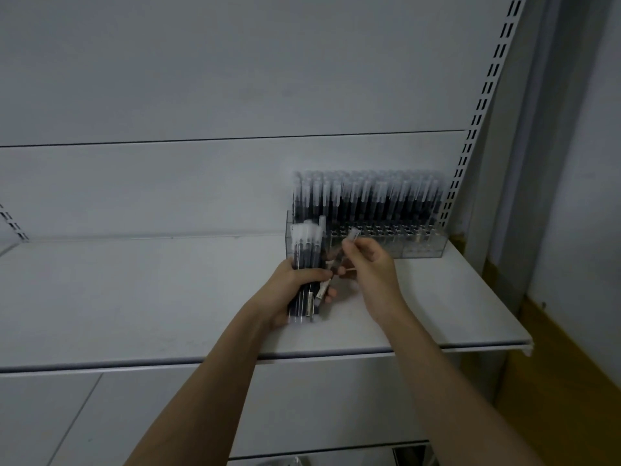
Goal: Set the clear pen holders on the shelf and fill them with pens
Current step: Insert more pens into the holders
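Observation:
A clear pen holder [423, 245] stands at the back right of the white shelf [134, 297]. Its rear rows hold many upright dark pens with clear caps [369, 196]; its front holes show no pens. My left hand [289, 287] grips a bundle of the same pens [305, 264], caps up, just in front of the holder's left end. My right hand [366, 264] pinches a single pen [347, 245] beside the bundle, its clear cap pointing up toward the holder's front row.
A white back panel [235, 95] rises behind the shelf. A slotted upright [477, 112] runs up the right side, close to the holder. Right of the shelf's end hangs a grey curtain [551, 163], with brown flooring [554, 381] below.

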The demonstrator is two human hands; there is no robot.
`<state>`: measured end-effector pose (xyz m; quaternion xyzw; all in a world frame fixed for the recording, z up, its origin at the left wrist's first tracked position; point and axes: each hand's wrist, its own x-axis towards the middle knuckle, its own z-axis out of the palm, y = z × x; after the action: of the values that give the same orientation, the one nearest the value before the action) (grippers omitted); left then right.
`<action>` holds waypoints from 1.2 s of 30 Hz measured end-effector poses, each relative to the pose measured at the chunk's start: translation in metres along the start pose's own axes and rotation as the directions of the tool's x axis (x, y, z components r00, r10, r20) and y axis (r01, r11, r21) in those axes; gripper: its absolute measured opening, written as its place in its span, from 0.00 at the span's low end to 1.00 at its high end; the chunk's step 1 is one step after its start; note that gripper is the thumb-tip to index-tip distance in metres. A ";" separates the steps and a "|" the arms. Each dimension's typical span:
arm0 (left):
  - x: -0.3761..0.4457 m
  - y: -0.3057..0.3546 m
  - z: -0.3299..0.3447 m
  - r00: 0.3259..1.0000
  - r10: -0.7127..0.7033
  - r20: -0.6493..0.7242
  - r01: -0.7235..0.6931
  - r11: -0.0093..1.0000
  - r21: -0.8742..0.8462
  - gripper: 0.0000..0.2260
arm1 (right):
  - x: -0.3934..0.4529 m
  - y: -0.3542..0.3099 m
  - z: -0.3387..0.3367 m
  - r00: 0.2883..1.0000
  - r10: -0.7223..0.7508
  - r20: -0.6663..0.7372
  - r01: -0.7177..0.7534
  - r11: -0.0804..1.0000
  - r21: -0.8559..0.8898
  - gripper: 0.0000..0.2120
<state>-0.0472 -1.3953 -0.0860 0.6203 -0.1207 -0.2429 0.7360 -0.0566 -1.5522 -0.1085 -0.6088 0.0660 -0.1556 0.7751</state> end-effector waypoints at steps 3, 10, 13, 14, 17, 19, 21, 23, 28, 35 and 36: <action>-0.001 0.000 0.001 0.998 0.044 -0.038 -0.044 0.999 -0.004 0.06 | -0.005 -0.003 0.001 0.997 0.018 0.071 -0.019 1.000 0.016 0.07; 0.002 -0.004 0.002 0.981 0.117 -0.154 -0.134 0.986 -0.103 0.11 | 0.020 -0.050 0.005 0.989 -0.136 -0.066 0.133 0.990 -0.042 0.09; 0.001 -0.005 0.001 0.982 0.124 -0.146 -0.143 0.982 -0.126 0.12 | 0.039 -0.079 0.009 0.939 -0.335 -0.080 0.308 0.921 -0.239 0.09; 0.001 -0.005 0.001 0.982 0.123 -0.143 -0.142 0.980 -0.136 0.12 | 0.043 -0.085 0.010 0.918 -0.392 -0.058 0.356 0.880 -0.313 0.09; 0.001 -0.005 0.001 0.982 0.124 -0.142 -0.145 0.978 -0.151 0.12 | 0.054 -0.092 0.010 0.873 -0.488 0.000 0.430 0.768 -0.476 0.08; 0.001 -0.004 0.002 0.982 0.123 -0.146 -0.145 0.978 -0.152 0.11 | 0.058 -0.091 0.010 0.869 -0.495 0.027 0.434 0.734 -0.523 0.07; 0.001 -0.003 0.002 0.981 0.121 -0.152 -0.145 0.977 -0.157 0.11 | 0.061 -0.086 0.011 0.871 -0.489 0.046 0.428 0.710 -0.560 0.07; 0.001 -0.003 0.002 0.981 0.120 -0.156 -0.145 0.976 -0.164 0.11 | 0.063 -0.080 0.012 0.877 -0.478 0.053 0.415 0.697 -0.585 0.07; 0.002 -0.003 0.002 0.979 0.120 -0.163 -0.149 0.973 -0.175 0.11 | 0.066 -0.059 0.012 0.904 -0.408 0.124 0.368 0.599 -0.711 0.07; 0.000 -0.002 0.001 0.989 0.085 -0.120 -0.106 0.978 -0.178 0.08 | 0.053 -0.038 0.010 0.938 -0.337 0.078 0.281 0.610 -0.741 0.14; -0.001 -0.001 0.001 0.993 0.065 -0.097 -0.082 0.980 -0.180 0.07 | 0.046 -0.037 0.010 0.932 -0.361 0.043 0.286 0.656 -0.699 0.13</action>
<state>-0.0490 -1.3961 -0.0868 0.5554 -0.0873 -0.1971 0.8032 -0.0162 -1.5652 -0.0667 -0.8476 0.0485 -0.2848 0.4450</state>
